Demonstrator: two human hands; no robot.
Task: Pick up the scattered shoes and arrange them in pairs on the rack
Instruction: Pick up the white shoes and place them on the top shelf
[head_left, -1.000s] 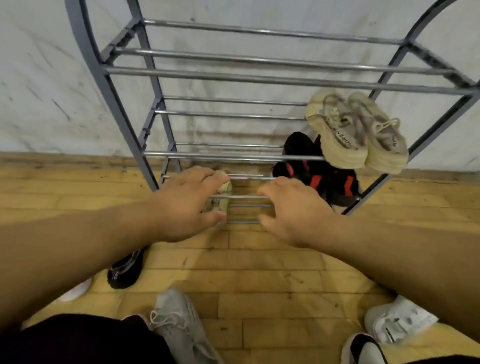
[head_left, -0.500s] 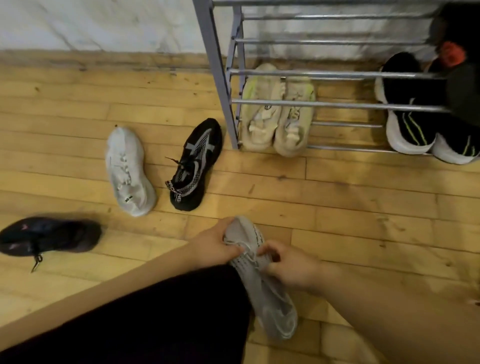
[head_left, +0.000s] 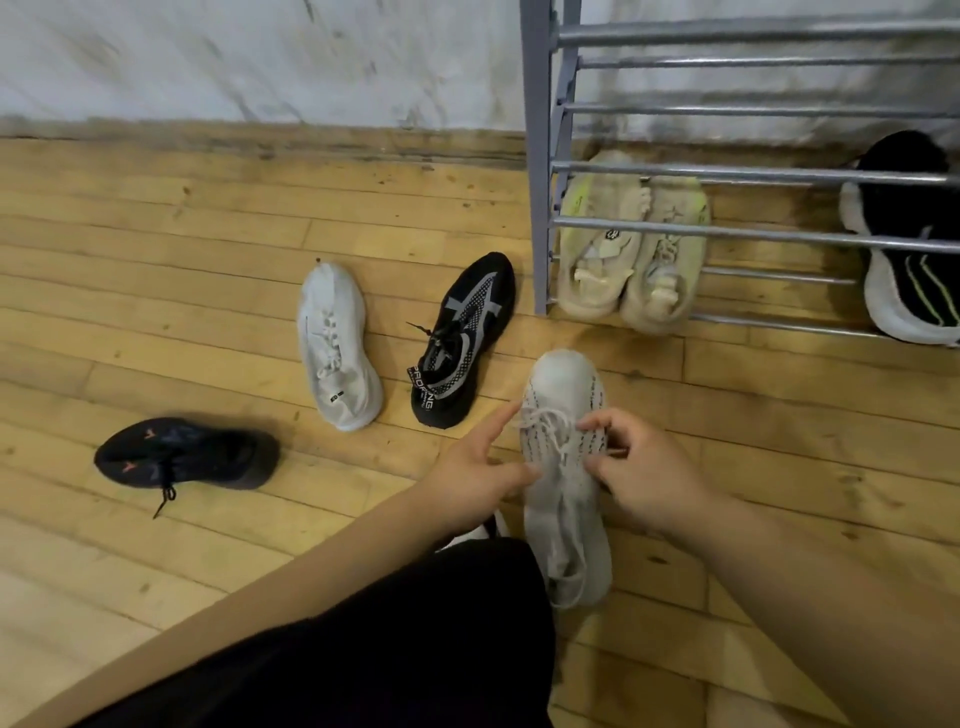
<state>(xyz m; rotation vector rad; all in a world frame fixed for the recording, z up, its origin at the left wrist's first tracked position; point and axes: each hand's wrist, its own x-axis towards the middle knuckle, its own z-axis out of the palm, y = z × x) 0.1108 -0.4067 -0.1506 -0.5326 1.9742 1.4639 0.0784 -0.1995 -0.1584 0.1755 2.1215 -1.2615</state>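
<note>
A grey knit sneaker (head_left: 563, 384) lies toe-forward on the wooden floor in front of me. My left hand (head_left: 480, 467) grips its left side with thumb and fingers, and my right hand (head_left: 636, 467) pinches its right side by the laces. A white sneaker (head_left: 337, 345), a black-and-grey sneaker (head_left: 465, 338) and a dark sneaker with orange marks (head_left: 187, 452) lie scattered to the left. The grey metal rack (head_left: 537, 156) stands at the upper right. Its bottom shelf holds a cream pair (head_left: 631, 254) and a black-and-white shoe (head_left: 906, 249).
A white wall with a wooden baseboard (head_left: 311, 140) runs along the back. My knee in black shorts (head_left: 389, 639) fills the lower middle, covering part of the floor. A bit of a white-and-black shoe (head_left: 493, 525) peeks out beside it.
My view swung left and down from the rack to the floor. Both hands left the cream pair on the bottom shelf and took hold of the grey sneaker, which now sits a little farther forward.
</note>
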